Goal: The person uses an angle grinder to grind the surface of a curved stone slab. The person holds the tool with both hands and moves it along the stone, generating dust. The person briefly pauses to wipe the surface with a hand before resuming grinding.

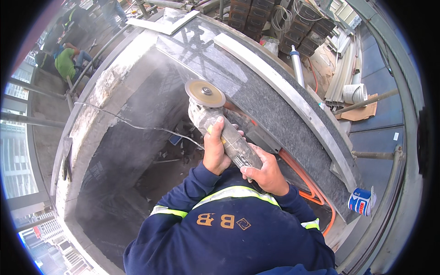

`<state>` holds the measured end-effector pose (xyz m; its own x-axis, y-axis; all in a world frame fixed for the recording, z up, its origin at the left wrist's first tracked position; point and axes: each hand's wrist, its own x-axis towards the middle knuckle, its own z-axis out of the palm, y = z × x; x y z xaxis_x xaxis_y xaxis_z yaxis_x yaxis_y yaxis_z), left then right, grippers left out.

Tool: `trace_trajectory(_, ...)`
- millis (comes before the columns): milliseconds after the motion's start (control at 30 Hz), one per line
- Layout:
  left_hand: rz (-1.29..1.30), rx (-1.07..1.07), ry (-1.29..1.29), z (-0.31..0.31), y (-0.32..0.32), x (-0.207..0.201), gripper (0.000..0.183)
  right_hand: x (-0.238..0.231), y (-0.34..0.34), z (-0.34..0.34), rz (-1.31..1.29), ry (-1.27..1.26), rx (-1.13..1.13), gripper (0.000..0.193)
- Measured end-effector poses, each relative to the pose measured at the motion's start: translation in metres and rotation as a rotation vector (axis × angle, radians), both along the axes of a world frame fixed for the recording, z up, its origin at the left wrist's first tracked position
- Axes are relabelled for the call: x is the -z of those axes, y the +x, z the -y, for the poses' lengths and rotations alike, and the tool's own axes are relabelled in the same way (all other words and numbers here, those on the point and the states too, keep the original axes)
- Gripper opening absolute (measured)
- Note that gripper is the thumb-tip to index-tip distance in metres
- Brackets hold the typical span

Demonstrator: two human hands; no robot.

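Both my hands are closed around a dusty angle grinder [234, 145] in front of my chest. My left hand [215, 151] grips its body, thumb pointing up along the casing. Lower down, my right hand [270, 173] wraps the rear end. A round cutting disc [198, 91] is fitted at the far end, facing up, close to the edge of a dark grey stone slab [279, 107]. Whether the disc touches the slab, I cannot tell. A thin grey cable [142, 126] runs from the left toward the grinder.
A pale metal straightedge [293, 87] lies along the slab. On the left is a dusty, whitish ledge [107, 98] over a dark recess. Orange hoses [305, 183] run at right, near a blue-and-white can [360, 201]. Behind stand stacked dark boxes [256, 13]; a person in green [65, 63] sits far left.
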<state>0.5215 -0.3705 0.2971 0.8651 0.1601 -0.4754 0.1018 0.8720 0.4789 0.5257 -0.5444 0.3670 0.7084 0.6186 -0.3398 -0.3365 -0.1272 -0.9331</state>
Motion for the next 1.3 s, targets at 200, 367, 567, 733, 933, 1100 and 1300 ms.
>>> trace_trajectory(200, 0.02, -0.023, 0.005, -0.005, 0.004, -0.005, 0.062, -0.002, 0.004, -0.007, 0.005, -0.005, 0.006, 0.067)
trace_trajectory(367, 0.02, -0.025, 0.009, -0.009, 0.007, -0.005, 0.06, -0.002, 0.008, -0.011, 0.004, 0.003, -0.003, 0.065)
trace_trajectory(567, 0.015, -0.065, -0.041, -0.014, 0.012, -0.004, 0.05, -0.004, 0.012, -0.018, 0.017, 0.001, -0.005, 0.066)
trace_trajectory(733, 0.019, -0.07, -0.043, -0.018, 0.015, -0.004, 0.051, -0.003, 0.016, -0.021, -0.008, 0.001, -0.002, 0.065)
trace_trajectory(933, 0.012, -0.029, 0.011, -0.024, 0.018, -0.006, 0.062, -0.004, 0.021, -0.029, -0.008, 0.001, -0.006, 0.065)
trace_trajectory(1100, 0.009, -0.021, 0.012, -0.031, 0.022, -0.003, 0.06, -0.002, 0.024, -0.034, -0.004, -0.001, -0.001, 0.065)
trace_trajectory(1300, 0.021, -0.047, -0.044, -0.041, 0.028, 0.001, 0.049, 0.0, 0.029, -0.044, -0.006, 0.007, 0.009, 0.065)
